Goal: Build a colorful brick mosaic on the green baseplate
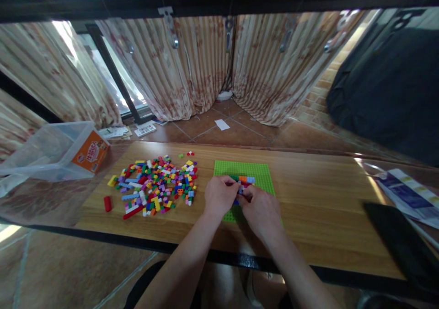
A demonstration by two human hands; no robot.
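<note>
Over the green studded baseplate [260, 171], my left hand [221, 194] and my right hand [262, 208] meet with their fingertips pinched together. A small bluish-purple toy brick [240, 189] shows between the fingertips, partly covered by them. Just beyond the fingers, an orange brick [243, 179] and a light blue brick [251, 180] sit in a row on the baseplate. Green and dark blue pieces peek out around my fingers. My hands hide much of the built part.
Many loose toy bricks [161, 181] are spread over the left of the wooden table [318, 194]. A red piece [107, 204] lies apart from them. A clear plastic bin [51, 149] stands beyond the left end. At the right lies a dark flat object [394, 236].
</note>
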